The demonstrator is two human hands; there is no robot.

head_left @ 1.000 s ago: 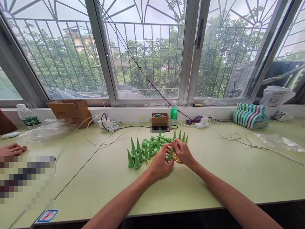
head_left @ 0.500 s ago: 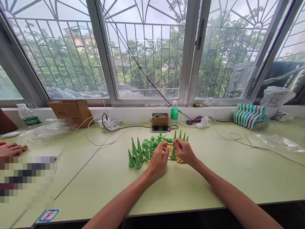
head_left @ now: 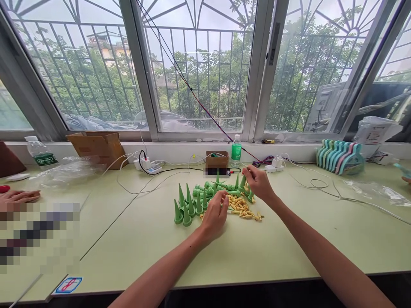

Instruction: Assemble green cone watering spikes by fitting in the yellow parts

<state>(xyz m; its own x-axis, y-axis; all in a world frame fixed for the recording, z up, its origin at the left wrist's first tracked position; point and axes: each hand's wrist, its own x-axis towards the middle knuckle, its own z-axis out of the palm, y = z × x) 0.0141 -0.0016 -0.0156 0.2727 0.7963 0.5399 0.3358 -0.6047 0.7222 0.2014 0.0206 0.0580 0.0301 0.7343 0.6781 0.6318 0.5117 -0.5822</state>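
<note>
Thumb and fingers of my right hand (head_left: 259, 185) pinch the upper part of a green cone-shaped spike (head_left: 242, 185), at the right end of a group of such spikes. My left hand (head_left: 215, 214) rests in front of the group, its fingers loosely curved and apart, with nothing visible in them. Several green spikes stand point up (head_left: 187, 216) left of that hand. Behind it, more green ribbed pieces (head_left: 221, 186) lie on their sides. Between my hands is a loose heap of small yellow pegs (head_left: 244, 208), partly hidden by my left hand.
A small brown box (head_left: 217, 160) and a green-labelled bottle (head_left: 236, 152) stand behind the spikes. Cables and a power strip (head_left: 154, 169) run along the wall. Wrapped hangers (head_left: 341, 157) are at the right. Another person's hand (head_left: 19, 197) lies at the left edge.
My right hand has moved back and to the right with the green spike, uncovering more of the yellow pegs. My left hand has barely moved. Another person's hand appears at the right edge.
</note>
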